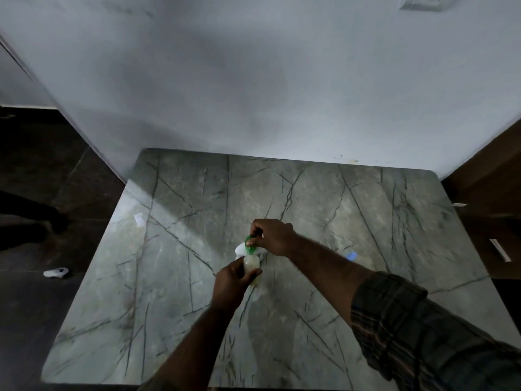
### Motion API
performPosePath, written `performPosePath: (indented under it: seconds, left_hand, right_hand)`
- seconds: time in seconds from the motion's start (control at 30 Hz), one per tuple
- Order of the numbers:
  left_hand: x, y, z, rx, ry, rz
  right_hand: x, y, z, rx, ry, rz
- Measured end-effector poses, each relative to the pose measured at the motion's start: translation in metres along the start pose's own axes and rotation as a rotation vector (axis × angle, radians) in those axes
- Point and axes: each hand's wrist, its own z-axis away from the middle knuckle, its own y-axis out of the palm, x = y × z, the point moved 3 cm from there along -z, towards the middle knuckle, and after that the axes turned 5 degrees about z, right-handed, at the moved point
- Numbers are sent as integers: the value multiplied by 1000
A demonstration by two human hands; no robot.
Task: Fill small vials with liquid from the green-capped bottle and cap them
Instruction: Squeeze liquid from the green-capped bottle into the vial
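A pale translucent bottle (251,266) with a green cap (249,245) is held above the middle of the marble table (174,277). My left hand (231,283) is wrapped around the bottle's body from the near side. My right hand (272,235) pinches the green cap from above. Something white (241,249) shows just behind the cap, partly hidden by the hands; I cannot tell what it is. A small blue-topped object (351,255), perhaps a vial, lies on the table to the right, beside my right forearm.
A small clear piece (139,220) lies on the table's left part. The table stands against a white wall (253,94). Dark floor lies to the left with a white object (56,272) on it. Brown furniture (490,210) stands at the right edge.
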Motion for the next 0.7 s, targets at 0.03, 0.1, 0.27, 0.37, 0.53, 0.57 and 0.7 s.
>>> performPosePath:
  seconds: [0.03, 0.1, 0.27, 0.37, 0.53, 0.57, 0.7]
  left_hand:
    - [-1, 0, 0, -3, 6, 2]
    - [-2, -2, -2, -2, 11, 7]
    - [5, 0, -2, 18, -3, 16]
    - [5, 1, -2, 4, 2, 35]
    - [3, 1, -2, 0, -3, 79]
    - [3, 1, -2, -1, 4, 69]
    - [4, 3, -2, -1, 3, 48]
  right_hand:
    - [1, -2, -1, -2, 1, -1]
    - [2, -4, -2, -7, -1, -8]
    - [-3, 4, 2, -22, -10, -29]
    - [-1, 3, 1, -25, 3, -10]
    - [1, -4, -1, -15, 6, -10]
    - [0, -3, -1, -11, 3, -19]
    - [-3, 2, 2, -23, 17, -52]
